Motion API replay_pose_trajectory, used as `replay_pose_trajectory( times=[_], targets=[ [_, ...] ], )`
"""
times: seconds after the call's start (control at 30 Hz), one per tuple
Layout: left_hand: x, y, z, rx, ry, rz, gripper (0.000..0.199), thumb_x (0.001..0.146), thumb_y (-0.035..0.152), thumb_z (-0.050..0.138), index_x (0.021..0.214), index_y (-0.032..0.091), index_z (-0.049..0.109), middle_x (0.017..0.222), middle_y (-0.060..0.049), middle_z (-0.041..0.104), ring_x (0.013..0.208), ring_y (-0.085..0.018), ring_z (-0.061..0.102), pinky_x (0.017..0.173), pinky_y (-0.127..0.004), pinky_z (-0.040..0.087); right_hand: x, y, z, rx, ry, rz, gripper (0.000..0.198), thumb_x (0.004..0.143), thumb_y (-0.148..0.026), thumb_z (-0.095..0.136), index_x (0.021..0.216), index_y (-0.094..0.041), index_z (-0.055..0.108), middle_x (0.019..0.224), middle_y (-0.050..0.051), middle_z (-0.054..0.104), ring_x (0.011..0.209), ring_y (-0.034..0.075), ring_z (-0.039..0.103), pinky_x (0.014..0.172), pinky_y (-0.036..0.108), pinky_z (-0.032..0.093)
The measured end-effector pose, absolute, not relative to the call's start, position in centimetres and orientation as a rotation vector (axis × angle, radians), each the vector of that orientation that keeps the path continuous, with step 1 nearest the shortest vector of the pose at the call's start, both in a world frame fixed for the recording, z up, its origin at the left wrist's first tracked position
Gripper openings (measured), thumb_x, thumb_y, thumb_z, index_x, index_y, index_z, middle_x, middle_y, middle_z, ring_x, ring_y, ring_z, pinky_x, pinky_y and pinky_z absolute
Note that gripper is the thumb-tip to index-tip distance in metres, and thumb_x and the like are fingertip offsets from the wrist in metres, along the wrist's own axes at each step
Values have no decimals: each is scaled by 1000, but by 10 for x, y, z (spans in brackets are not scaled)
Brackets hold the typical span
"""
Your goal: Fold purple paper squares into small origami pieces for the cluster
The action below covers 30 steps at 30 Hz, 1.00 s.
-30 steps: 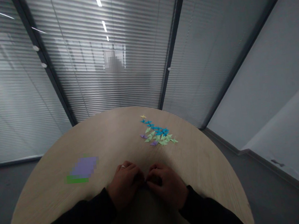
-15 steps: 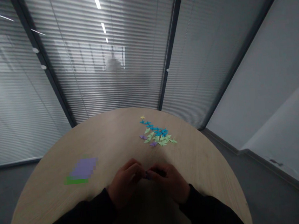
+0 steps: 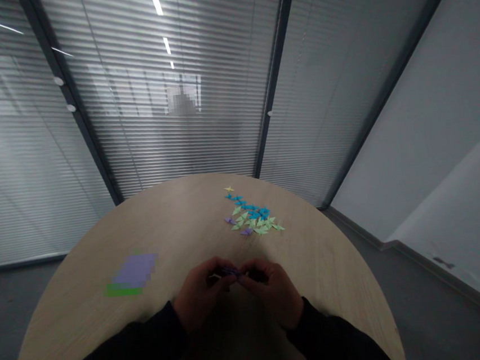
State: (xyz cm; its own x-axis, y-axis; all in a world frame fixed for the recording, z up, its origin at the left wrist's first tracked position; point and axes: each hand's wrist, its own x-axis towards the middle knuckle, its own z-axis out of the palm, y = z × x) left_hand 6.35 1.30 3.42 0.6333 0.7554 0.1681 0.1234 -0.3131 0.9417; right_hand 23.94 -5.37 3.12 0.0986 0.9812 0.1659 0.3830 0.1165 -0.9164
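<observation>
Between my two hands, near the front of the table, is a small folded purple paper (image 3: 230, 271), mostly covered by fingers. My left hand (image 3: 203, 291) pinches it from the left, thumb and fingertips closed. From the right, my right hand (image 3: 272, 289) grips its other side with thumb and forefinger. The fingertips of both hands nearly meet. Beyond them lies a cluster of small origami cranes: pale green cranes (image 3: 253, 224), blue cranes (image 3: 251, 208), purple cranes (image 3: 247, 232) and a single yellow crane (image 3: 229, 189).
A stack of square paper (image 3: 136, 271), purple over green and blurred by pixelation, lies on the left of the round wooden table (image 3: 175, 214). Behind the table stand glass panels with blinds (image 3: 186, 145). A white wall (image 3: 427, 145) rises at the right.
My left fingers have shifted and opened a little around the purple paper, so more of it shows. My right hand has barely moved, and the cranes stay where they were.
</observation>
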Motion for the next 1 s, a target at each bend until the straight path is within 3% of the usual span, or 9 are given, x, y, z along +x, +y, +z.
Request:
replay_pose_trajectory(
  times=[0.13, 0.23, 0.4, 0.63, 1.0],
  targets=[
    [61, 16, 34, 2080, 749, 980, 7, 85, 23, 63, 90, 20, 68, 95, -5, 66, 83, -18, 63, 73, -31, 53, 243, -54, 30, -1376, -1668, 293, 11, 85, -25, 65, 87, -20, 74, 84, 4, 64, 68, 14, 59, 61, 25, 48],
    [57, 21, 30, 2365, 679, 1115, 6, 86, 22, 65, 89, 22, 70, 93, -5, 65, 87, -19, 60, 78, -33, 51, 250, -52, 24, -1369, -1821, -73, 16, 90, -28, 62, 87, -22, 76, 75, 3, 59, 67, 15, 56, 62, 26, 45],
    [52, 28, 20, 2712, 608, 989, 7, 87, 21, 64, 88, 21, 71, 86, -5, 67, 82, -20, 57, 73, -32, 49, 255, -47, 9, -1286, -2072, -292, 12, 91, -24, 62, 89, -24, 74, 73, 2, 65, 69, 16, 57, 63, 26, 43],
    [53, 26, 19, 2887, 575, 669, 10, 88, 17, 62, 84, 20, 71, 84, -5, 69, 80, -21, 57, 75, -35, 49, 251, -54, 12, -1337, -2256, -214, 10, 84, -19, 67, 91, -24, 74, 78, 2, 69, 72, 17, 59, 64, 27, 44],
    [53, 19, 23, 2940, 662, 649, 9, 89, 23, 63, 91, 24, 72, 95, -5, 69, 86, -23, 58, 76, -38, 51, 257, -52, 16, -1511, -2054, 308, 8, 82, -27, 73, 88, -22, 76, 84, 2, 68, 76, 16, 64, 69, 26, 47]
  ],
)
